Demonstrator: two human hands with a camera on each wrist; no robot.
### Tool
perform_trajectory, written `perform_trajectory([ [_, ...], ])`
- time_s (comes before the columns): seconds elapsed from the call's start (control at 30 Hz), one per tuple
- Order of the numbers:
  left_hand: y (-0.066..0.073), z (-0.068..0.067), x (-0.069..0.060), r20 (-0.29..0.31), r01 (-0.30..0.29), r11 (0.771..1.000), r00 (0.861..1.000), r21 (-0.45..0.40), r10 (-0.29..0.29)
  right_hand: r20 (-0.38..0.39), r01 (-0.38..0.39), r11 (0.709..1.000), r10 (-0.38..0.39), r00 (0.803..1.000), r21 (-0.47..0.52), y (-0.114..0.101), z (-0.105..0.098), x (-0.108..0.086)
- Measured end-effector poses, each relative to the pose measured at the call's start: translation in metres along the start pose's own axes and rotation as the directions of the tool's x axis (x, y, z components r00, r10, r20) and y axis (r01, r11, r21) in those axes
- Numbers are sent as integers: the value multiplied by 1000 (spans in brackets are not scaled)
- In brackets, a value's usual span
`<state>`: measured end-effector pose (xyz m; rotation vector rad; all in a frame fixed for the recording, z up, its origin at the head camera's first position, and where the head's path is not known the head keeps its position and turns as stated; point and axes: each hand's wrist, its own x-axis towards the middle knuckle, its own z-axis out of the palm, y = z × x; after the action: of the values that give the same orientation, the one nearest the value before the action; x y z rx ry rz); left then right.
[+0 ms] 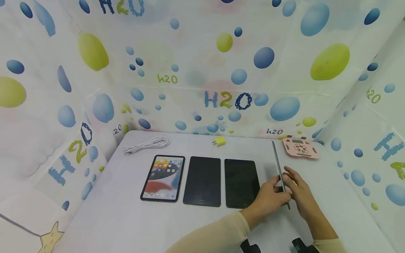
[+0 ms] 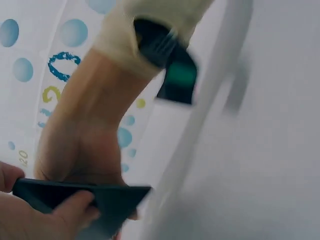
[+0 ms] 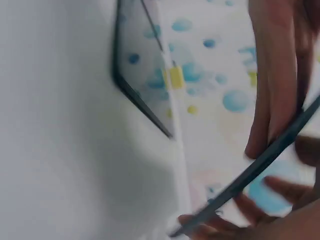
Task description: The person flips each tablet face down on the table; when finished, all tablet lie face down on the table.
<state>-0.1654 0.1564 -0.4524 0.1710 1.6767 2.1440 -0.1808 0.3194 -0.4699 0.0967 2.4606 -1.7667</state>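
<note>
A thin dark tablet (image 1: 276, 160) stands nearly edge-on at the right of the table, held up between both hands. My left hand (image 1: 267, 198) grips its near part from the left, with the thumb pressed on one face in the left wrist view. My right hand (image 1: 299, 193) is against its right side. In the right wrist view, the fingers (image 3: 285, 190) of that hand spread along the slab (image 3: 240, 185). Left of the hands lie two dark-screened tablets (image 1: 202, 181) (image 1: 242, 182) and a tablet with a lit home screen (image 1: 164, 177).
A coiled white cable (image 1: 148, 144) lies at the back left. Behind the tablets sits a yellow plug adapter (image 1: 219, 141). At the back right is a pink device (image 1: 300, 147) with a round grille. A patterned curtain (image 1: 190, 63) surrounds the white table (image 1: 110, 214).
</note>
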Motion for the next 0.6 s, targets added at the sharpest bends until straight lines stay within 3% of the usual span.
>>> perform_trajectory([
  [0.07, -3, 1, -1, 55, 2, 984, 998, -178, 8, -91, -51, 998, 49, 995, -25, 1, -15, 7],
  [0.13, -7, 2, -1, 111, 31, 945, 994, -325, 5, -156, -93, 995, 84, 984, -47, 2, -31, 14],
  [0.23, -11, 1, -1, 170, 74, 912, 986, -405, -4, -187, -106, 990, 87, 978, -93, 3, -50, 22],
  [0.33, -14, -1, 0, 151, 92, 906, 988, -412, -32, -175, -98, 981, 68, 982, -165, 1, -61, 28],
  [0.43, -15, -3, 2, 98, 92, 921, 993, -378, -59, -124, -71, 962, 39, 992, -263, -1, -66, 34],
  [0.6, -20, -4, 4, -88, 70, 968, 992, -241, -94, -28, -36, 928, 27, 999, -371, 5, -68, 41],
])
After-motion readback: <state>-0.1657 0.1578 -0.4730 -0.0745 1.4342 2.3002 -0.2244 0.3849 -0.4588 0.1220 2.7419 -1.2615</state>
